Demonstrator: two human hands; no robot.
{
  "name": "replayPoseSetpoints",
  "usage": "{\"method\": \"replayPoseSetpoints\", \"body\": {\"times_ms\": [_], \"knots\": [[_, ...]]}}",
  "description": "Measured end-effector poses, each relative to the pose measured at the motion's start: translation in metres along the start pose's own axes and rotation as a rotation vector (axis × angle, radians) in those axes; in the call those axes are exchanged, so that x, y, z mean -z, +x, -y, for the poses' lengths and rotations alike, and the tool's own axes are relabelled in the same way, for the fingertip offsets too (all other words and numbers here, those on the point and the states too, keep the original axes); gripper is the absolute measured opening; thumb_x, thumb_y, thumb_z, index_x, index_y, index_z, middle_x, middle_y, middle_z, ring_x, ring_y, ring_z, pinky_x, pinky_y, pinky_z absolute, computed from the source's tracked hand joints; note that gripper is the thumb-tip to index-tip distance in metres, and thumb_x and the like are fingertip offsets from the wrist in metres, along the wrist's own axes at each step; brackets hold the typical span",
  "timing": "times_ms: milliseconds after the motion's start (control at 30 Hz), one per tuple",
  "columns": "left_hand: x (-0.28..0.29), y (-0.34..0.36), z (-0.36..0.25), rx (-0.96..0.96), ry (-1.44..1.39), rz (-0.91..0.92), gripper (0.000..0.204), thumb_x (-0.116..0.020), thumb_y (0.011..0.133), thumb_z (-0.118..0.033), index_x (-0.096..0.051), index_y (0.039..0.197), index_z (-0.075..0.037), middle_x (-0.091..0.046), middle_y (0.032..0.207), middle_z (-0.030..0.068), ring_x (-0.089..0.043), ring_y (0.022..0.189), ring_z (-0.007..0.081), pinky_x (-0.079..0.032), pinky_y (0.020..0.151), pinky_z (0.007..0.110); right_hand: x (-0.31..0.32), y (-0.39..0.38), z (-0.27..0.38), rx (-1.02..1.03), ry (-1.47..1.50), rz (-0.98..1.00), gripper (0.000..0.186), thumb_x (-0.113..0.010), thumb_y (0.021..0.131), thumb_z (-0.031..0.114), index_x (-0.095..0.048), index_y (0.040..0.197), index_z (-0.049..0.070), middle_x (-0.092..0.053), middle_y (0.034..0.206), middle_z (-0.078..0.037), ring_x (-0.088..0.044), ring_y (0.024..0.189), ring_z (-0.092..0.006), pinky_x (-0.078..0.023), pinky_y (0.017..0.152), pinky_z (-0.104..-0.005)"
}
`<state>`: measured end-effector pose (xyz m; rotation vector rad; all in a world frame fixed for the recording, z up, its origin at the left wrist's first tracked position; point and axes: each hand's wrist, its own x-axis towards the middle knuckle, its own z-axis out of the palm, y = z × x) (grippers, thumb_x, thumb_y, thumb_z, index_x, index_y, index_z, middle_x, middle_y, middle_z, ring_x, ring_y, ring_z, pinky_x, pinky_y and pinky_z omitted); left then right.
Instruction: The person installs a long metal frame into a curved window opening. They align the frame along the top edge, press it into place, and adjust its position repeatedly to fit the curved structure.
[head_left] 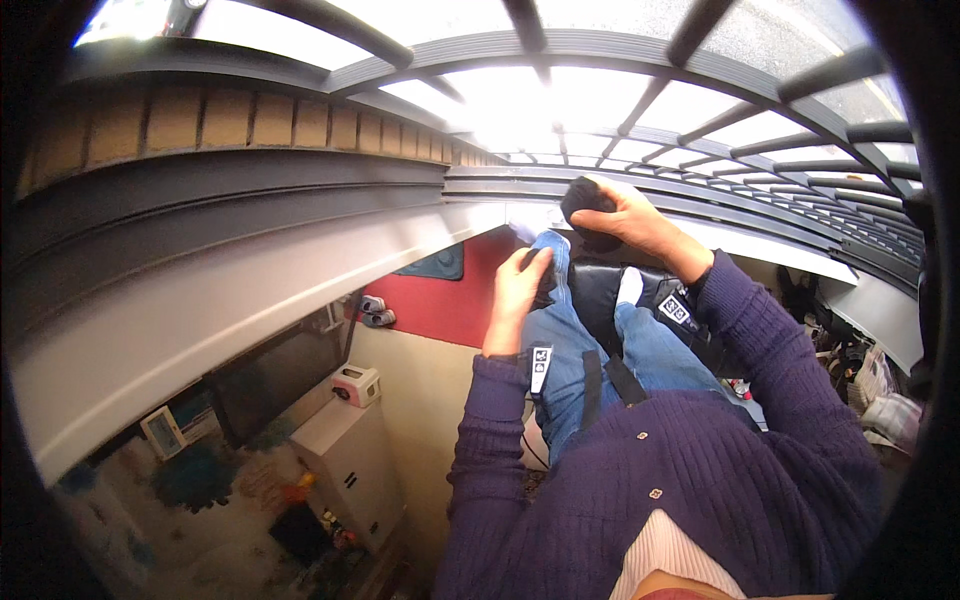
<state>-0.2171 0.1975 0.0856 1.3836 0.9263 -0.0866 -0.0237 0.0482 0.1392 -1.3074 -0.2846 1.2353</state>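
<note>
My right hand point(635, 222) is raised near the window frame, its fingers wrapped round a black, rounded bundle point(588, 203) that looks soft; its exact kind does not show. Lower and to the left, my left hand point(514, 292) is closed, thumb and fingers together, beside my jeans leg point(560, 300). A dark piece point(545, 284) shows at its fingertips, too hidden to name. Beyond the hands my white-socked left foot point(524, 232) rests near the pale sill. My other white sock point(630, 284) lies over a black padded seat point(592, 312).
Dark metal bars point(640, 105) curve across the bright window. A grey-white ledge point(230, 280) runs along the left. Below are a red mat point(440, 305), grey shoes point(377, 312) and a white cabinet point(350, 465) with a small box point(356, 385). Clutter point(880, 395) fills the right side.
</note>
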Motion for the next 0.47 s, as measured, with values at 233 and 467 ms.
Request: {"method": "replayPoseSetpoints", "body": {"times_ms": [233, 467], "knots": [[0.043, 0.006, 0.022, 0.17, -0.203, -0.255, 0.023, -0.07, 0.095, -0.023, -0.07, 0.103, -0.002, -0.071, 0.091, 0.0017, -0.064, 0.079, 0.0088, -0.052, 0.072, 0.025, -0.047, 0.108, 0.007, 0.688, -1.034, 0.12, 0.037, -0.068, 0.081, 0.008, -0.066, 0.117, 0.011, -0.059, 0.115, -0.014, -0.062, 0.103, -0.0342, -0.052, 0.087, -0.0435], [0.05, -0.008, 0.025, 0.145, -0.446, -0.303, 0.029, -0.069, 0.096, -0.024, -0.068, 0.11, 0.001, -0.069, 0.1, 0.0026, -0.061, 0.088, 0.0097, -0.048, 0.08, 0.024, -0.087, 0.186, -0.02, 0.566, -1.26, 0.25, 0.042, -0.069, 0.081, 0.011, -0.068, 0.123, 0.015, -0.058, 0.12, -0.015, -0.062, 0.104, -0.0346, -0.052, 0.087, -0.0428]]}}
